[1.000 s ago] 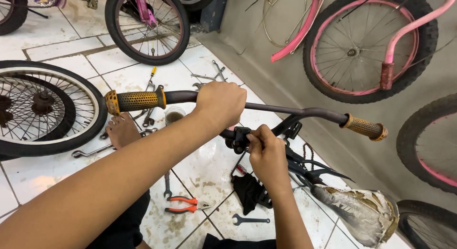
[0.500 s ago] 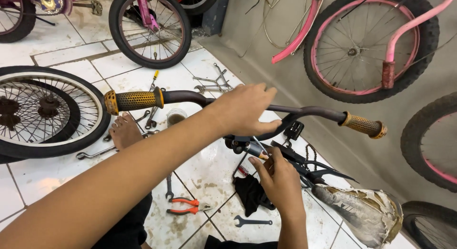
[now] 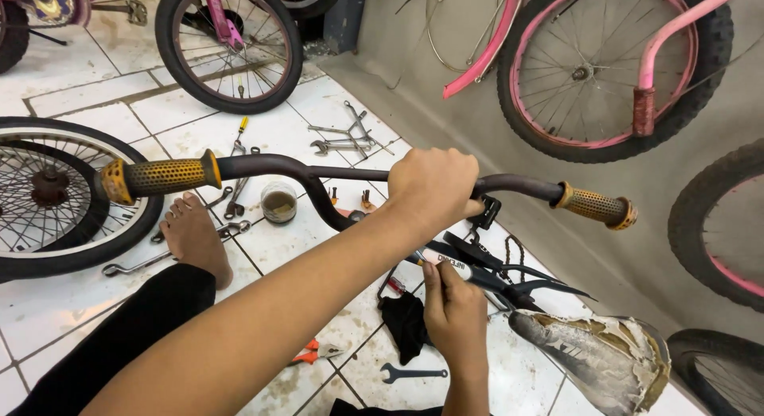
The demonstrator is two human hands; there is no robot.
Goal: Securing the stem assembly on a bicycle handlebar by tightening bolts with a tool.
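My left hand [image 3: 434, 189] is closed over the middle of a dark bicycle handlebar [image 3: 318, 173], just above the stem. The bar has a yellow-brown grip at the left end [image 3: 159, 177] and another at the right end [image 3: 597, 207]. Below it, my right hand [image 3: 455, 309] pinches a small thin tool [image 3: 417, 258] against the black bike frame [image 3: 493, 277]. Only the tool's tip shows. A torn, worn saddle [image 3: 597, 356] lies at the lower right.
Wrenches [image 3: 342, 138], a small jar [image 3: 278, 203], orange pliers [image 3: 314, 352], a spanner [image 3: 410, 374] and a black rag [image 3: 406, 320] litter the tiled floor. A spoked wheel [image 3: 48, 193] lies left, beside my bare foot [image 3: 191, 237]. Pink bicycles [image 3: 605, 66] lean on the wall.
My left hand slid right along the handlebar to its middle. My right hand dropped from the stem clamp down to the frame tube.
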